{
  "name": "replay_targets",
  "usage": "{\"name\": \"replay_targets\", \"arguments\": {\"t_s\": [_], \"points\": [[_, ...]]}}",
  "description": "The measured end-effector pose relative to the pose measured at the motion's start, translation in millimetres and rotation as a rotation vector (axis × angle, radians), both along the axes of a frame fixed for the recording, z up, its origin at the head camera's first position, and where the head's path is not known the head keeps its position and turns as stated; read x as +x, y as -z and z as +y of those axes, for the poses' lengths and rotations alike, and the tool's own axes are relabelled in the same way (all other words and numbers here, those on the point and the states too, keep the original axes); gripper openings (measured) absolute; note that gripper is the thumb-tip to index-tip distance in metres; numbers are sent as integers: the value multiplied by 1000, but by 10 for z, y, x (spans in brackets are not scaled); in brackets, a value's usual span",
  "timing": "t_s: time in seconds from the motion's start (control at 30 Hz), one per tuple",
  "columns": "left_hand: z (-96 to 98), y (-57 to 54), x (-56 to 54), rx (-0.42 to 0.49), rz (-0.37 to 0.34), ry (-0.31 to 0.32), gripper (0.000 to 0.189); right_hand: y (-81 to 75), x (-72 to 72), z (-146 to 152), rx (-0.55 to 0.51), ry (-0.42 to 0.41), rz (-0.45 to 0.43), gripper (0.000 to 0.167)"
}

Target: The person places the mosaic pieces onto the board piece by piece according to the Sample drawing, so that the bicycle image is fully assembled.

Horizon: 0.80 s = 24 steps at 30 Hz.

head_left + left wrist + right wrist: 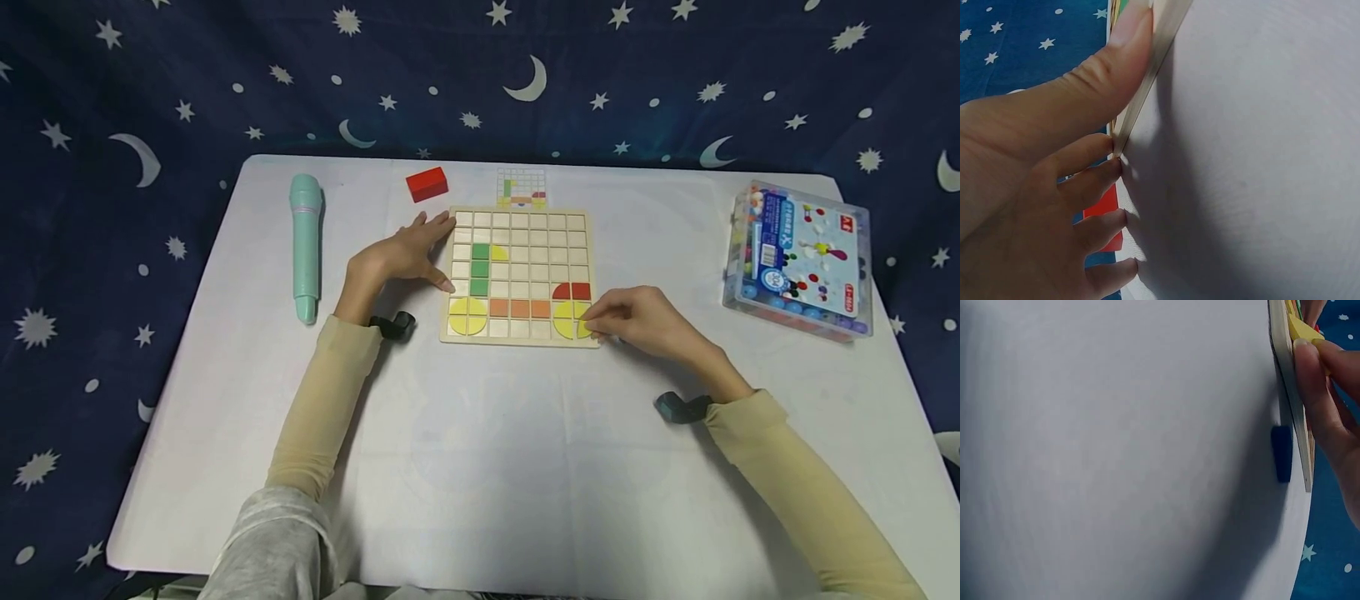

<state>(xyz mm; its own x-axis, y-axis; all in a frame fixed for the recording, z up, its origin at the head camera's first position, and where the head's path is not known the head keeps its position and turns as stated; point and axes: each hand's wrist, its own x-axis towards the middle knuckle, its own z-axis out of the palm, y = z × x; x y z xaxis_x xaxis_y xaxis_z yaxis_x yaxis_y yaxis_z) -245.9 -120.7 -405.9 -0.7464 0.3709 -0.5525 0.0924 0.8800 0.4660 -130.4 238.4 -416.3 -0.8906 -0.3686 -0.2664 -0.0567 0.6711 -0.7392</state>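
Note:
A wooden grid board (519, 275) lies on the table between the two hands, with green, orange, red and yellow tiles on it. At its lower left corner, yellow quarter tiles form a circle (467, 316). My right hand (645, 321) pinches a yellow tile (1304, 329) between thumb and forefinger at the lower right corner, over another yellow circle partly covered by the fingers. My left hand (405, 252) rests along the board's left edge, thumb and fingers spread, with the thumb (1129, 56) against the rim.
Behind the board lie a red block (427, 184) and a small pattern card (521, 187). A mint-green microphone-shaped object (305, 250) is at the left, and a clear plastic box (798, 260) of coloured pieces at the right. A dark-blue piece (1282, 454) shows near the board's edge.

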Motion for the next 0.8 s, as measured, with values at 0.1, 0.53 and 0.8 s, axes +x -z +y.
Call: {"name": "replay_targets", "arguments": {"t_s": [0.1,0.53,0.8], "points": [[11,-4,-4,-4,3,-4,118,10,2,-28,1,-6,43,7],[15,-11,15,-1,8,7,116,29,1,-92,67,16,98,11],[13,-17,16,5,13,5,116,10,24,-82,93,-21,142,16]]}}
